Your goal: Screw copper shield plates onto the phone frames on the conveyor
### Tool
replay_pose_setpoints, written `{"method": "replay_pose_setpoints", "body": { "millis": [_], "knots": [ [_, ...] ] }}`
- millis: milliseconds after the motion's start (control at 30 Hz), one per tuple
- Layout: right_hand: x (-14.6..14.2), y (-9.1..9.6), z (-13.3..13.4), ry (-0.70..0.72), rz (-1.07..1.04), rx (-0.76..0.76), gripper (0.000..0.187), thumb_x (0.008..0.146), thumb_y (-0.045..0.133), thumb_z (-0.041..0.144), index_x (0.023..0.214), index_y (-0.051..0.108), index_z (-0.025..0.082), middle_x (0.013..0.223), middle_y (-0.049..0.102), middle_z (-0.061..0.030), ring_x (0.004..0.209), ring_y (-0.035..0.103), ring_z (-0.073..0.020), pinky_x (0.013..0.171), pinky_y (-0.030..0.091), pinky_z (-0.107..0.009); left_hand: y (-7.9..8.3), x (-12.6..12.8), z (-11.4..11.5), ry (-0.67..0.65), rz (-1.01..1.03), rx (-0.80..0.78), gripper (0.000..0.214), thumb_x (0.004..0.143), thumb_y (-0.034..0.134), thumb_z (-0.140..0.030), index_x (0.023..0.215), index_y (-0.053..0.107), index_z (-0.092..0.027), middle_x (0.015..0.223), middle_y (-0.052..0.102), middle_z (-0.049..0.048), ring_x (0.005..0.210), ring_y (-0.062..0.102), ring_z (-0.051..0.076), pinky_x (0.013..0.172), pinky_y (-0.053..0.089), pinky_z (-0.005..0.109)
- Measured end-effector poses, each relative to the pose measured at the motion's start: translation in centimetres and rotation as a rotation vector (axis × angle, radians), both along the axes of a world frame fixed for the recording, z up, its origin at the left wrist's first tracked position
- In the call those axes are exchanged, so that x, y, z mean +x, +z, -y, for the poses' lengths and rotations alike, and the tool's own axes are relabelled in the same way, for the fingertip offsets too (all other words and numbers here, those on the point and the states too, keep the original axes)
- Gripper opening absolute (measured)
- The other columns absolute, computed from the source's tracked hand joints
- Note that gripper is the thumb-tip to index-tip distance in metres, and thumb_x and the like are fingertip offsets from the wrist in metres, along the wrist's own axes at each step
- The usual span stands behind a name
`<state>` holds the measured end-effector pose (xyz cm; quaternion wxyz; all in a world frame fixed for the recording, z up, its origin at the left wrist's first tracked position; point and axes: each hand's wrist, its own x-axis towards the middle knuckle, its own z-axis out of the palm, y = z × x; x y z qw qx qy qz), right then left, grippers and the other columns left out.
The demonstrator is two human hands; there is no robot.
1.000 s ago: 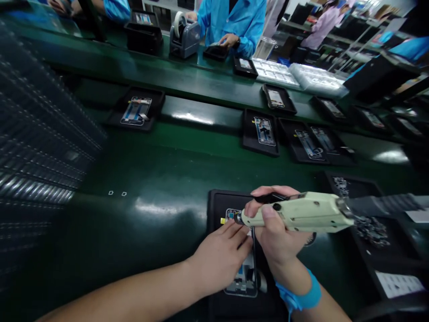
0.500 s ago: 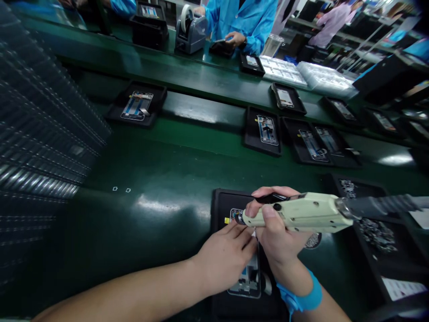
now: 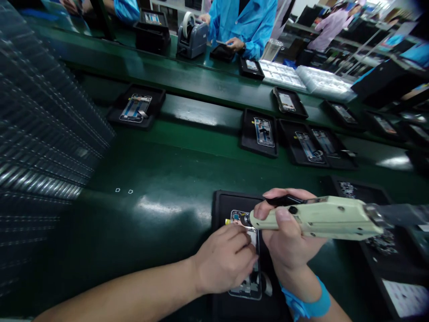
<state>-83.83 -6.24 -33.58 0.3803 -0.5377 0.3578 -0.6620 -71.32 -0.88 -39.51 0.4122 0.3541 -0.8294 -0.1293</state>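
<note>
My right hand (image 3: pixel 290 237), with a blue band at its wrist, grips a pale green electric screwdriver (image 3: pixel 321 218). A black lever or strip runs under its fingers. The driver's nose sits over the upper end of an open phone frame (image 3: pixel 258 268), which lies in a black tray (image 3: pixel 223 203). The exact tip is hard to make out. My left hand (image 3: pixel 226 257) rests across the frame, fingers curled and closed near the driver's nose; whatever they pinch is hidden. A yellow tab (image 3: pixel 228 222) sticks out at the frame's upper left.
More black trays with phone frames (image 3: pixel 136 108) stand along the green bench (image 3: pixel 167 172). On the right, a dark bin holds small metal parts (image 3: pixel 382 241). Clear plastic trays (image 3: pixel 20 134) are stacked at left. Across the bench, a person in blue (image 3: pixel 241 27) works beside a tape dispenser (image 3: pixel 192 36).
My right hand and the screwdriver have shifted right, baring more of the frame's top. My left fingers, flatter before, are now curled in. The view has moved slightly.
</note>
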Motion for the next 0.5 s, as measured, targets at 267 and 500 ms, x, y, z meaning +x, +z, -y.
{"method": "replay_pose_setpoints", "body": {
  "millis": [267,500],
  "knots": [
    [-0.1,1.0,-0.6,-0.025,-0.005,-0.027,0.026,0.088,0.063,0.016,0.112,0.057,0.02,0.095,0.067,-0.0019,0.055,0.064,-0.0115,0.056,0.058,-0.032,-0.5,0.5,1.5,0.25,-0.154,0.129,0.004,0.095,0.061,-0.012,0.095,0.065,-0.011,0.087,0.059,0.0065,0.083,0.053,0.019,0.071,0.045,0.033],
    [-0.3,0.8,-0.8,-0.009,0.012,-0.034,0.027,0.088,0.062,0.013,0.114,0.057,0.02,0.097,0.067,-0.0021,0.056,0.064,-0.0119,0.055,0.058,-0.032,-0.9,0.3,1.4,0.239,-0.139,0.12,0.011,0.095,0.059,-0.01,0.087,0.066,-0.011,0.081,0.058,0.0053,0.08,0.051,0.018,0.07,0.041,0.033]
  ]
}}
